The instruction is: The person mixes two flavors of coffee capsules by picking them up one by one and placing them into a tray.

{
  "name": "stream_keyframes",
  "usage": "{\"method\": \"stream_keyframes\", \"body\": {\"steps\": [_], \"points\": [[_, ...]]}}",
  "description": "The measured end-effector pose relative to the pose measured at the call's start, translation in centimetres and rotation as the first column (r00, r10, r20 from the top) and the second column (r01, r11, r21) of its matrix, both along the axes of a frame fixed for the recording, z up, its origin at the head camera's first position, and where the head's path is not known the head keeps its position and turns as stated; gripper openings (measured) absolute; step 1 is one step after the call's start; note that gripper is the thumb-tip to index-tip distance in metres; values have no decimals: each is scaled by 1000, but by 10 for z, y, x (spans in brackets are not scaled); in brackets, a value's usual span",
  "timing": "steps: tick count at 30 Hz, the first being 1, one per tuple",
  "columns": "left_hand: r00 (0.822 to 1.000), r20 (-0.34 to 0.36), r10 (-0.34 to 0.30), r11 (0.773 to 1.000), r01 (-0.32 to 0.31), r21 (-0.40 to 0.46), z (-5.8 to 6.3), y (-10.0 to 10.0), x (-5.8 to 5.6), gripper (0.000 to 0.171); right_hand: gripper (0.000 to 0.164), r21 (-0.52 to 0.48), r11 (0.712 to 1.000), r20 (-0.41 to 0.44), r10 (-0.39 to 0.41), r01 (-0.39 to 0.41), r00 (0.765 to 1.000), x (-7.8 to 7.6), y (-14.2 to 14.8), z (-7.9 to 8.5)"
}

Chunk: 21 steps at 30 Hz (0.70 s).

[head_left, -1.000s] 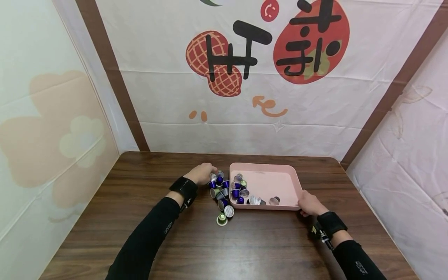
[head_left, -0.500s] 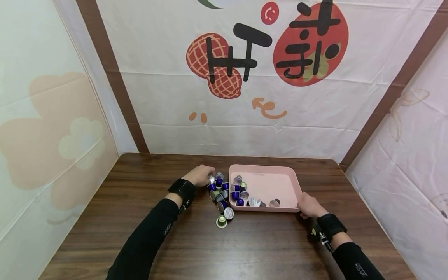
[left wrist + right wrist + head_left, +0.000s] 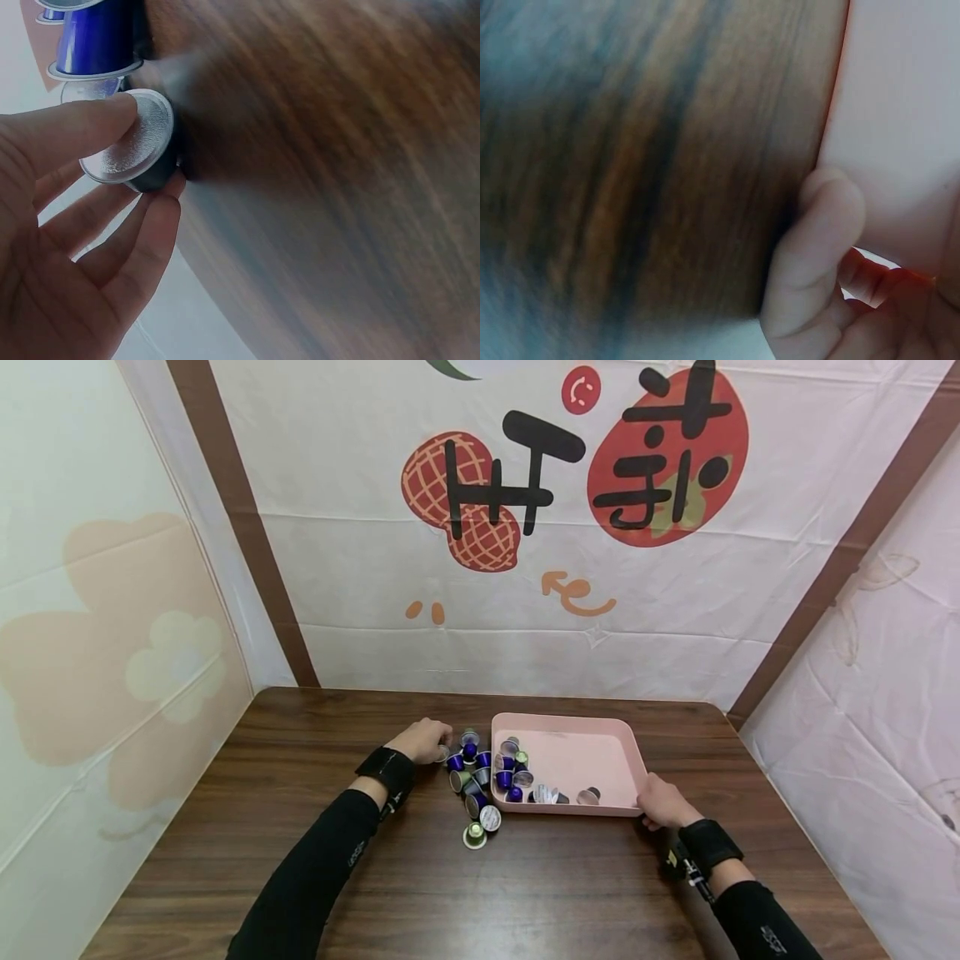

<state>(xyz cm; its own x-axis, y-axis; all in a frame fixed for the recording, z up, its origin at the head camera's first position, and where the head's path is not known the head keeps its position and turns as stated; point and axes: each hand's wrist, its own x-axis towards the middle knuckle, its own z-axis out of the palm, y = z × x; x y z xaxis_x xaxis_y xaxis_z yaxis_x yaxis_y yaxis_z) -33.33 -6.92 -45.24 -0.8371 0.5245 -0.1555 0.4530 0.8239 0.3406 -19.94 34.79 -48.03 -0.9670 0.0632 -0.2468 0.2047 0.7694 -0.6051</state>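
Observation:
In the left wrist view, my left hand (image 3: 82, 217) pinches a coffee capsule (image 3: 146, 146) with a silver foil lid and a dark body, thumb on the foil and fingertips at its far side. A blue capsule (image 3: 97, 41) stands beyond it. From the head view, the left hand (image 3: 422, 742) is just left of a loose pile of blue, green and grey capsules (image 3: 456, 762). My right hand (image 3: 666, 800) grips the near right corner of a pink tray (image 3: 581, 752), the thumb (image 3: 832, 214) against its outer wall. Several capsules (image 3: 504, 778) lie in the tray's left part.
The pile sits against the tray's left wall on a brown wooden table (image 3: 570, 893). A green capsule (image 3: 475, 835) is nearest the front, beside a white-lidded one (image 3: 490, 817). Printed cloth (image 3: 360, 552) hangs behind the table and on both sides.
My left hand has drawn left and slightly nearer, away from the far end of the pile, carrying a capsule. The right hand and the tray stay in place.

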Motion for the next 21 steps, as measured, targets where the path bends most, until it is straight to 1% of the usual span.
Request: {"method": "stream_keyframes", "body": {"steps": [4, 6, 11, 15, 19, 21], "points": [[1000, -6, 9, 1000, -9, 25, 0, -4, -1, 9, 30, 6, 1000, 0, 5, -5, 1000, 0, 0, 0], [1000, -22, 13, 999, -12, 40, 2, -4, -1, 12, 31, 5, 1000, 4, 7, -7, 1000, 0, 1, 0], [997, -80, -3, 998, 7, 61, 6, -2, 1, 15, 35, 1, 1000, 8, 12, -12, 1000, 1, 0, 2], [995, -98, -11, 997, 19, 80, 12, 4, 4, 15, 34, 1, 1000, 2, 12, -12, 1000, 1, 0, 2], [992, -122, -29, 995, 41, 90, 15, 9, 6, 4, 34, 0, 1000, 5, 5, -5, 1000, 0, 0, 1], [988, -146, -50, 993, 64, 94, 17, 12, 7, 9, 35, 1, 1000, 11, 1, -1, 1000, 0, 0, 1]]}}
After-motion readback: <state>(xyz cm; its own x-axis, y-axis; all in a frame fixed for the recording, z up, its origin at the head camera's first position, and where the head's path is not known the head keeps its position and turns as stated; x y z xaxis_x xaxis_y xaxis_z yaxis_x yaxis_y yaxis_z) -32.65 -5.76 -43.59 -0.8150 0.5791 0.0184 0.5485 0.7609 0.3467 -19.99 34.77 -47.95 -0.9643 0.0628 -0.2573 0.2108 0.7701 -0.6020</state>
